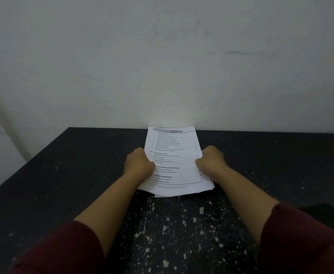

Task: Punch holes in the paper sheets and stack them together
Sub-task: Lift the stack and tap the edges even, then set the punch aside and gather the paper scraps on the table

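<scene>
A thin stack of white printed paper sheets sits at the middle of the far side of the black, white-speckled tabletop, its far edge reaching the pale plaster wall and lifted slightly against it. The top sheet carries rows of dark text under a grey header band; the wording is too blurred to read. At the near edge the sheets are fanned a little, with the corners of lower sheets showing past the top one, most of all at the near right corner.

The left hand grips the left edge of the stack about halfway along, its fingers curled and its thumb lying on top of the page. The right hand grips the right edge at about the same level, fingers curled with the thumb pressed on the top sheet. Both forearms reach in from the near side, and dark red sleeves cover them to above the wrists. Whether the near edge of the stack touches the tabletop cannot be told.
</scene>
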